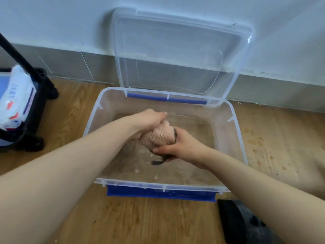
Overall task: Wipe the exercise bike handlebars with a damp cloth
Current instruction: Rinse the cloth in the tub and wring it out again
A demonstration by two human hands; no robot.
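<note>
A pink textured cloth (161, 135) with a dark edge is bunched up between both hands, above a clear plastic tub (236, 131) that has shallow water in it. My left hand (149, 120) grips the cloth's upper end from the left. My right hand (177, 147) grips its lower end from the right, and a dark loop of the cloth hangs below it. The exercise bike handlebars are not in view.
The tub's clear lid (177, 55) leans upright against the wall behind it. A black cart (37, 110) with a white pack of wipes (15, 95) stands at the left. A black object (241, 224) lies on the wooden floor (140, 222) at the lower right.
</note>
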